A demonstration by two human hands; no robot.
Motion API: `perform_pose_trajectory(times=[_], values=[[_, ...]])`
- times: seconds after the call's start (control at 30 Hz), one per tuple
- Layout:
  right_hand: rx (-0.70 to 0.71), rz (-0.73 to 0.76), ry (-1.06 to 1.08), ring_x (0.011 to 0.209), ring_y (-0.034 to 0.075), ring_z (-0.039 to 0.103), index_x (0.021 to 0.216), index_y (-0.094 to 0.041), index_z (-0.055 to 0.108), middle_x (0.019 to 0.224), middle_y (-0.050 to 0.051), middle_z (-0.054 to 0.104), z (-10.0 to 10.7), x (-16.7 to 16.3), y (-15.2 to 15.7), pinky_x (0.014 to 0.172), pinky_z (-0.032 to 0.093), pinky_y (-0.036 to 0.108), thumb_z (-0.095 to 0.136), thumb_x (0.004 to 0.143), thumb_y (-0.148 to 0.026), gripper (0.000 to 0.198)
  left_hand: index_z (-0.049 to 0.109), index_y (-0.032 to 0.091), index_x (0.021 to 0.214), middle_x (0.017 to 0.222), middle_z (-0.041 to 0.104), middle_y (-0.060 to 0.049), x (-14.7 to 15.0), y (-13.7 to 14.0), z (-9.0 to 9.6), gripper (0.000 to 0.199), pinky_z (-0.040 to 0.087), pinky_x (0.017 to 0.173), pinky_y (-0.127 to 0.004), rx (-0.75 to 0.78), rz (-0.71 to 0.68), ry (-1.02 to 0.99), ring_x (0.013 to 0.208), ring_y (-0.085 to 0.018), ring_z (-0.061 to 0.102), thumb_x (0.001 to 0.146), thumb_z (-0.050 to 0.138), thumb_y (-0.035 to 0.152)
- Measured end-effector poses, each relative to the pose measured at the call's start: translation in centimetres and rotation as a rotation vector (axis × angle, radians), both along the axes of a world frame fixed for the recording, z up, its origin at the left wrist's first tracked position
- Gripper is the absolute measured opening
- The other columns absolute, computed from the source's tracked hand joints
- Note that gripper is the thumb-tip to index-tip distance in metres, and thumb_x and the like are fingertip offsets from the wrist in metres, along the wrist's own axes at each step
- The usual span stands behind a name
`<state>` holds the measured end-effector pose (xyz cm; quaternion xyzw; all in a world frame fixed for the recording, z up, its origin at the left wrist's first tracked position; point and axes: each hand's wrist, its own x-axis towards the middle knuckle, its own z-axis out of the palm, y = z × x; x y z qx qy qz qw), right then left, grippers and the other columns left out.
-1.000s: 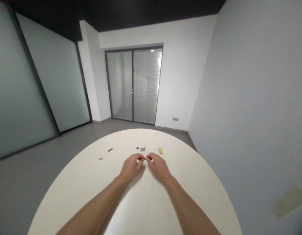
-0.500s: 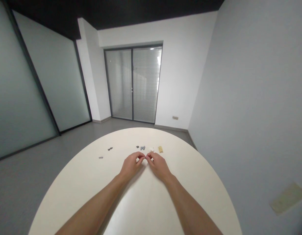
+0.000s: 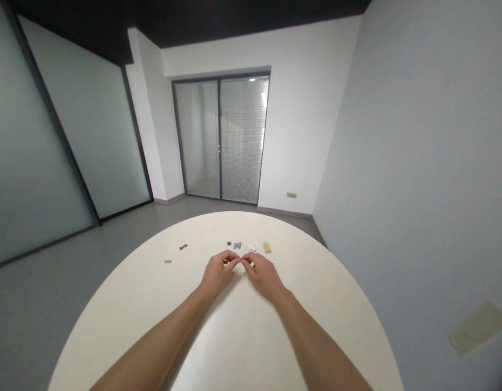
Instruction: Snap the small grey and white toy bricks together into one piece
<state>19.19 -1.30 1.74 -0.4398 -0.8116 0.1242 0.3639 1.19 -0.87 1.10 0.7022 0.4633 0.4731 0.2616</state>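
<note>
Over the middle of the white round table (image 3: pixel 153 304), my left hand (image 3: pixel 219 269) and my right hand (image 3: pixel 261 270) meet at the fingertips. Each is closed in a pinch; whatever lies between the fingertips is too small and hidden to name. Just beyond them lie a small dark piece (image 3: pixel 228 243), a cluster of blue-grey pieces (image 3: pixel 237 245), some white pieces (image 3: pixel 251 247) partly behind my right hand, and a tan-yellow group of pieces (image 3: pixel 267 247). To the left sit a dark, jagged small piece (image 3: pixel 183 247) and a light grey one (image 3: pixel 168 262).
The table's curved far edge is beyond the pieces. Behind it are a glass door with blinds (image 3: pixel 220 141) and a white wall. Frosted glass panels (image 3: pixel 83 114) stand at the left, and a plain wall (image 3: pixel 418 163) rises close on the right.
Both hands hold nearly the same place and stay pinched together, with only slight shifts of the fingers. The pieces on the table have not moved.
</note>
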Motion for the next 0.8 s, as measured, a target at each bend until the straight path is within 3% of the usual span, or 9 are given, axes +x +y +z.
perform_pose_trajectory(times=[0.4,0.8], values=[[0.009,0.063,0.026,0.093,0.015,0.061,0.105,-0.025,0.064,0.1,0.001,0.069,-0.14,0.05,0.09,0.083,0.044,0.026,0.049,0.099,-0.031,0.018,0.071,0.018,0.087,0.088,0.074,-0.004,0.02,0.1,-0.11,0.023,0.05,0.078,-0.03,-0.017,0.006,-0.031,0.082,-0.018,0.066,0.086,0.058,0.037],[0.009,0.032,0.004,0.093,0.016,0.062,0.104,-0.025,0.066,0.101,0.001,0.07,-0.1,0.18,0.25,0.084,0.046,0.028,0.053,0.097,-0.03,0.017,0.072,0.02,0.091,0.094,0.075,-0.004,-0.17,0.29,-0.48,0.024,0.051,0.079,-0.03,-0.013,0.006,0.01,0.086,-0.019,0.067,0.088,0.055,0.038]])
